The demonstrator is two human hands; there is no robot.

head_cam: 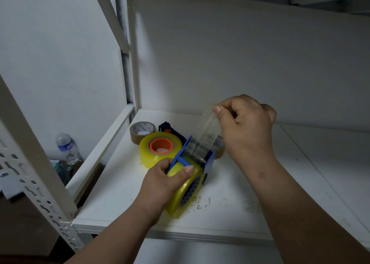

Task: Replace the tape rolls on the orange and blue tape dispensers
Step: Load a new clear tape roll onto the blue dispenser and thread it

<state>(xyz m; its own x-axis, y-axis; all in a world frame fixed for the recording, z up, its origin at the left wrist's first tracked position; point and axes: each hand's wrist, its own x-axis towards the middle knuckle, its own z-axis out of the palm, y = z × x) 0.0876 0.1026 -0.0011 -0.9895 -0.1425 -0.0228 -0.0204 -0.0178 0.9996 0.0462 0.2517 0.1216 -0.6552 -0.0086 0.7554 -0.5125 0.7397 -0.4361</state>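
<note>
I am holding the blue dispenser (208, 161) steady with my left hand (160, 183). That hand is curled closed around the yellow roll (180, 191) mounted in it, thumb lying across the top of the roll, fingers wrapped under the near side. The dispenser is resting on the white shelf (300, 183), toward its front left.

My right hand (248, 123) is pinching shut on the free end of the clear tape (210, 127), thumb pressing against the fingertips. The strip is running down and left from the pinch, between the dispenser's blue side plates, to the roll. It is looking taut, though the film is blurred.

Just behind the dispenser, a second yellow roll (156, 153) with an orange core (161, 145) is lying flat on the shelf. A brown roll (141, 130) is lying behind that, near the left rail. A dark blue part (170, 128) is showing between them; I cannot tell what it is. Another brown roll (219, 147) is partly hidden behind my right hand.

The shelf's front edge is running just below my left wrist. The shelf is lying open to the right of my right forearm and behind the rolls up to the back panel. A bottle (67, 147) is standing below, left of the frame.
</note>
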